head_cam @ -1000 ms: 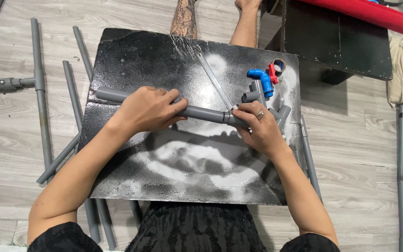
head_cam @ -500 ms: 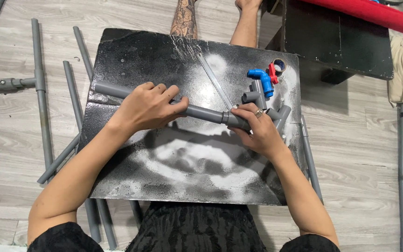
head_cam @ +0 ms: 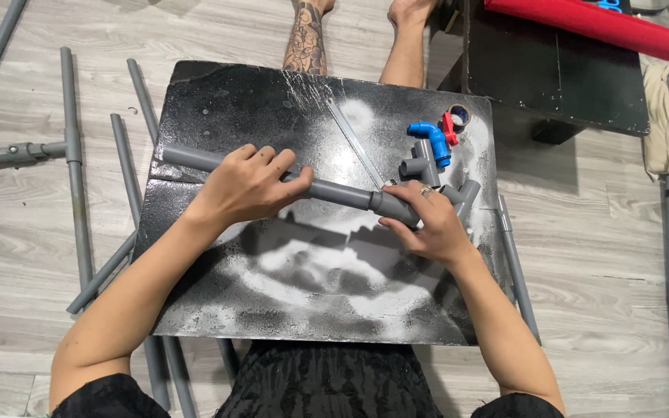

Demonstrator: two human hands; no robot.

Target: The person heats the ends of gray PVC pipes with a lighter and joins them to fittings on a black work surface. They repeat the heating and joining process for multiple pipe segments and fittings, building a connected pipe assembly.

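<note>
Left hand [head_cam: 251, 186]: clenched over long grey plastic pipe [head_cam: 334, 191], pressing it onto black paint-sprayed board [head_cam: 218, 101] | Right hand [head_cam: 427, 223]: grasping grey pipe fitting [head_cam: 393, 205] at pipe's end | Beyond right hand: blue elbow fitting [head_cam: 430, 138], loose grey fittings [head_cam: 416, 164]

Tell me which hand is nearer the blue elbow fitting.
Right. The right hand grips the grey coupling just below and in front of the blue elbow fitting, not touching it. The left hand holds the grey pipe well off to its left.
</note>
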